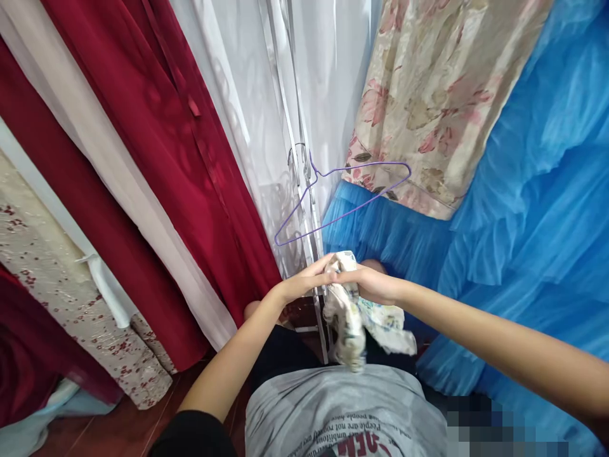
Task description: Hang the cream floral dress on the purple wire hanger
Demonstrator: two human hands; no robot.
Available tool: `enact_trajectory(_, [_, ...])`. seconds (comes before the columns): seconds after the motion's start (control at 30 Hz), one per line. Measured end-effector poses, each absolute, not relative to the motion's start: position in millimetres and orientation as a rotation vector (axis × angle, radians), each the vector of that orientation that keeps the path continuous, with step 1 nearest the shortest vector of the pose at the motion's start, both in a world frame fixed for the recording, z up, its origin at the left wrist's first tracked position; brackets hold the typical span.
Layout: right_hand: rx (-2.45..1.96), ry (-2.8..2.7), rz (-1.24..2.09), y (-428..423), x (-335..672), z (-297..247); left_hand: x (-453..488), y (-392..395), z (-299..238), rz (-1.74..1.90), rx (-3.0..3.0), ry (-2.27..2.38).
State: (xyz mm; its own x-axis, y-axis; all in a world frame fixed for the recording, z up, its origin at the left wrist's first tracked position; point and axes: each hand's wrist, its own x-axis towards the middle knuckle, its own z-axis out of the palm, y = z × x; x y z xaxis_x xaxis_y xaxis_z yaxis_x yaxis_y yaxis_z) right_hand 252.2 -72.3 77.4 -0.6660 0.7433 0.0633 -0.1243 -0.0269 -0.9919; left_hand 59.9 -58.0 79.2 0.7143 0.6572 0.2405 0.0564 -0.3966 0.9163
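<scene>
Left hand (302,284) and right hand (379,284) grasping patterned cloth (349,317) — purple hanger (335,221) at its twelve o'clock, blue fabric (533,203) at two

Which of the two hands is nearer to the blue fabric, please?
Right. The right hand is beside the blue fabric; the left hand is farther off, toward the red cloth.

Clothing room; whether dress shop or private store, not determinable. Evidence, placed from the meeting point of left hand (302,284) and right hand (378,285): ahead, metal posts (283,82), purple wire hanger (366,164), white drapery (333,63); leftward, long red fabric (157,139), flower-speckled fabric (128,355), hung close; rightward, floral garment (442,108), ruffled blue fabric (537,190); low left, red-brown tiled floor (162,409).
</scene>
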Motion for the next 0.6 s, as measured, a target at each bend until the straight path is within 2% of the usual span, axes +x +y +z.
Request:
enact_trajectory(0.1, [-0.683,-1.798,1.848,-76.2,267.7,96.3,41.0,-59.0,56.4,0.470,1.777,0.581])
enact_trajectory(0.27, [-0.803,-2.049,1.636,-61.1,300.1,127.4,8.8,-77.5,40.1,0.285,1.989,0.779])
enact_trajectory(0.4, [-0.831,-1.938,1.494,-50.3,311.2,141.9,-1.1,-99.9,54.7,0.524,2.124,0.731])
enact_trajectory(0.5, [-0.746,-1.932,1.532,-56.5,300.9,143.2,11.7,-110.6,65.8,0.799,2.048,0.731])
enact_trajectory(0.6, [-0.595,-2.075,1.575,-72.3,283.0,139.4,33.2,-113.9,67.0,0.892,1.909,0.641])
